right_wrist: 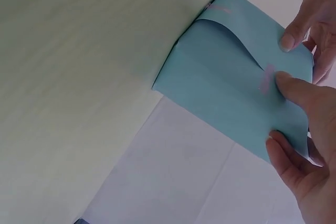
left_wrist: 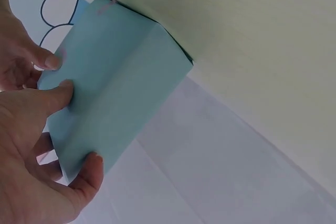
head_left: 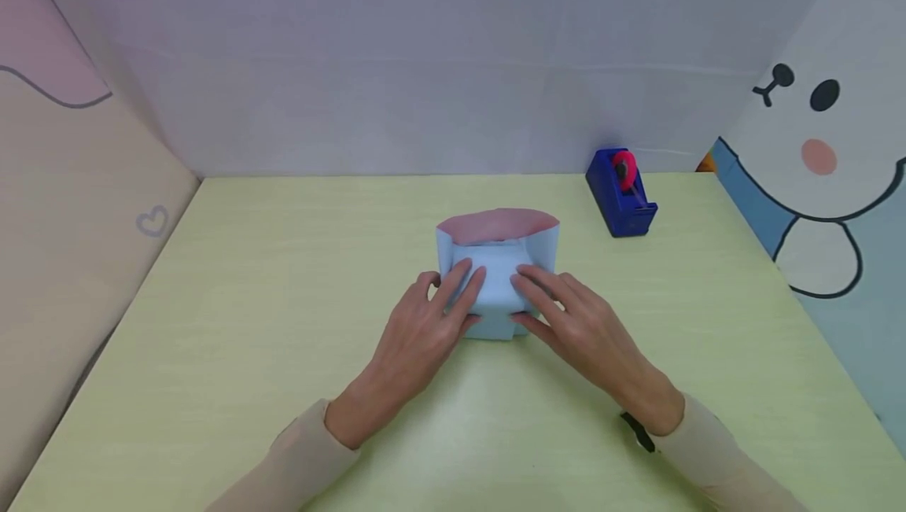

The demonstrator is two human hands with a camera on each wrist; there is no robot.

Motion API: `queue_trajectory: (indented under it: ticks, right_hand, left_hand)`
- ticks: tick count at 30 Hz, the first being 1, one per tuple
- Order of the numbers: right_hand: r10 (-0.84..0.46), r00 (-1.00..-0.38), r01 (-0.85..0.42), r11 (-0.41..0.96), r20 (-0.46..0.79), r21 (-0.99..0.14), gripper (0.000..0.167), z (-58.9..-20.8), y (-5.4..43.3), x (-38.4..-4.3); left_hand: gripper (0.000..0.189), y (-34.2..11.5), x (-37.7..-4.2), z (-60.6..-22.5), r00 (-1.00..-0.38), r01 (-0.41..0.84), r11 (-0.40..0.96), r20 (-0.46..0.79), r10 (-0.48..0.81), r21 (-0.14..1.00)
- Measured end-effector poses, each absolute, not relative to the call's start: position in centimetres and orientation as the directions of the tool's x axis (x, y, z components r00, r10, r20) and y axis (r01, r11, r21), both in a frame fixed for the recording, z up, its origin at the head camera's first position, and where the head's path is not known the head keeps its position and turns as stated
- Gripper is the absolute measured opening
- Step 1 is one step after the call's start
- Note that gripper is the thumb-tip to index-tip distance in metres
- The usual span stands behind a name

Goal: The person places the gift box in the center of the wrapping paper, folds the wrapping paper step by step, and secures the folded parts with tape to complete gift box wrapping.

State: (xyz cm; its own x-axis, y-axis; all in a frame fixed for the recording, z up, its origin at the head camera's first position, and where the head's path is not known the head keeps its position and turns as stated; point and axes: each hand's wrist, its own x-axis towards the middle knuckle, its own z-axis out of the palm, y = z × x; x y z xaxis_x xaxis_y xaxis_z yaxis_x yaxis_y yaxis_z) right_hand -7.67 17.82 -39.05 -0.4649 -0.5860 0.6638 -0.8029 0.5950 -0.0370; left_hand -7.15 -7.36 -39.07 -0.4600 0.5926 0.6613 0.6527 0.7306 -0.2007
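A box-shaped packet of light blue paper [head_left: 499, 268] sits at the middle of the table. Its far end stands open and shows a pink inner side [head_left: 495, 227]. Across the face in the right wrist view, one paper edge overlaps the other, with small pink marks [right_wrist: 268, 80] near the seam. My left hand [head_left: 425, 335] grips the left side, two fingers on top and the thumb on the near face. From the right, my right hand [head_left: 591, 335] holds it the same way. Whatever the paper encloses is hidden.
A blue tape dispenser [head_left: 623, 201] with a red-pink core stands at the back right of the pale yellow-green table [head_left: 283, 260]. A grey-white backdrop [head_left: 425, 119] rises behind it, with cartoon-printed panels [head_left: 821, 182] at the sides. Something black [head_left: 638, 432] shows by the right cuff.
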Motion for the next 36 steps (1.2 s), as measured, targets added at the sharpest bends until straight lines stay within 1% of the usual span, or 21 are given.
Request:
queue_trajectory:
  ticks: [3,7,16,21,25,28,32,36]
  right_hand:
    - [-0.583,-0.459,-0.808,0.588,0.671,-0.042,0.045,-39.2,17.7,-7.8]
    - [-0.579,-0.451,-0.812,0.582,0.679,-0.043,0.043,-39.1,17.7,-7.8]
    - [-0.591,-0.427,-0.806,0.592,0.684,0.010,0.039,-38.9,17.6,-7.7]
    - [-0.575,-0.429,-0.798,0.602,0.697,0.005,0.039,-38.6,17.3,-7.9]
    - [-0.541,-0.413,-0.795,0.607,0.733,0.000,0.039,-38.5,17.2,-8.0]
    - [-0.514,-0.420,-0.788,0.615,0.748,-0.020,0.038,-38.4,17.1,-8.0]
    - [-0.465,-0.451,-0.769,0.635,0.762,-0.068,0.036,-38.1,17.1,-7.7]
    - [-0.374,-0.486,-0.747,0.647,0.790,-0.153,0.036,-37.9,16.9,-7.5]
  left_hand:
    - [0.043,-7.3,-7.3,-39.1,-0.442,0.658,0.726,0.679,0.586,-0.199]
    - [0.044,-7.1,-7.5,-39.3,-0.426,0.664,0.723,0.697,0.577,-0.192]
    - [0.045,-7.1,-7.5,-39.3,-0.443,0.641,0.735,0.674,0.590,-0.222]
    - [0.046,-7.1,-7.4,-39.3,-0.454,0.635,0.740,0.667,0.590,-0.222]
    - [0.045,-7.1,-7.4,-39.2,-0.460,0.642,0.740,0.671,0.582,-0.202]
    - [0.044,-7.1,-7.4,-39.3,-0.456,0.647,0.737,0.677,0.578,-0.193]
    - [0.043,-7.1,-7.4,-39.3,-0.463,0.652,0.736,0.673,0.576,-0.181]
    - [0.043,-7.1,-7.3,-39.3,-0.482,0.656,0.738,0.664,0.571,-0.159]
